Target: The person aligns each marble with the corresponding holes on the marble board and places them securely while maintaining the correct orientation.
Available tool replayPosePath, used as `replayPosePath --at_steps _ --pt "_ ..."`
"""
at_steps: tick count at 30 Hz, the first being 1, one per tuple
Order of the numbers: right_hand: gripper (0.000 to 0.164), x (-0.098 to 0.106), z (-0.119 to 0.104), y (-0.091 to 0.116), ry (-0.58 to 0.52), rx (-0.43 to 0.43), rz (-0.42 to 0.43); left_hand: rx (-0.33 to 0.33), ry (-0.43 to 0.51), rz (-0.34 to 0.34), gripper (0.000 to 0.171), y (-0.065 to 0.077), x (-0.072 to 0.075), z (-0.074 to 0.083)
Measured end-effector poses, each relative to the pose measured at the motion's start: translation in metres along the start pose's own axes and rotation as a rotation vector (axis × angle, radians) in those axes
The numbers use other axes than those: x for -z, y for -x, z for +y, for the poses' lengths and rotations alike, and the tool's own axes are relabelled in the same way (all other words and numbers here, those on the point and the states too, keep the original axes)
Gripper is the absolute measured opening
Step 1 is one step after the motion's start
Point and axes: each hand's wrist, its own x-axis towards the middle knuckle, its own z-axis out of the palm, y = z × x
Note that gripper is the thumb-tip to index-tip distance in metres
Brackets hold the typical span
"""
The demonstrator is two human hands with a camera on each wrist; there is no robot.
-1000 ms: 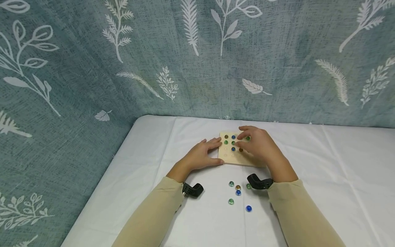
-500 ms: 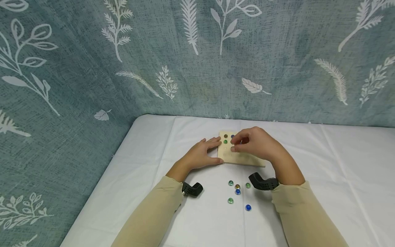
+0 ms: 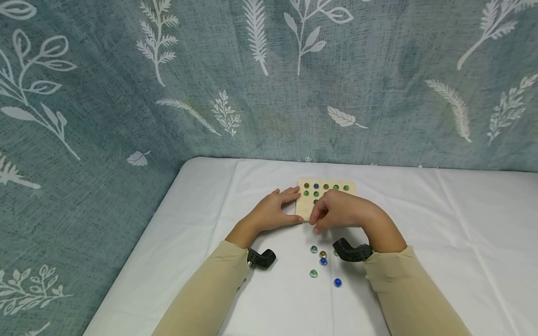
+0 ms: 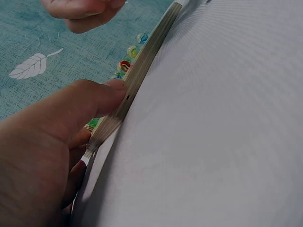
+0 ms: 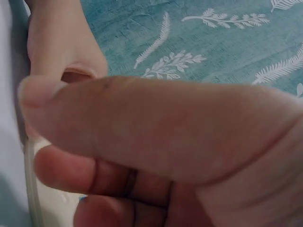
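A pale wooden board (image 3: 310,206) with dimples lies on the table, several glass marbles (image 3: 326,186) seated in its rows. My left hand (image 3: 271,212) rests at its left end with outstretched fingers; the thumb (image 4: 106,94) presses the front edge in the left wrist view. Just over the front edge, my right hand (image 3: 336,209) points down, index finger and thumb bent and tips apart. I see no marble between them in the right wrist view. That hand covers part of the lower rows.
Loose marbles lie on the white cloth (image 3: 286,298) in front of the board, among them a green one (image 3: 314,273) and a dark blue one (image 3: 337,283). Both wrists wear black camera mounts (image 3: 352,251). Patterned teal fabric (image 3: 269,93) hangs behind the table.
My right hand has come from over the board's upper rows down towards its front edge, uncovering the top row of marbles. The left hand keeps its place at the board.
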Motion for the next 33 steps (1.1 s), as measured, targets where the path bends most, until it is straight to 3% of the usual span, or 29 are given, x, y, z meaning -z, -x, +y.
replayPosePath --at_steps 9,19,33 --pt "0.012 -0.014 -0.008 -0.006 -0.004 -0.015 -0.091 -0.016 -0.012 0.007 0.077 0.0 0.0 0.0" --pt "0.016 -0.022 -0.008 -0.006 0.03 -0.088 -0.11 -0.015 -0.015 0.008 0.077 0.0 0.001 0.002" --pt "0.015 -0.032 -0.014 -0.009 0.079 -0.116 -0.12 -0.009 -0.002 0.004 0.076 -0.001 0.001 0.002"
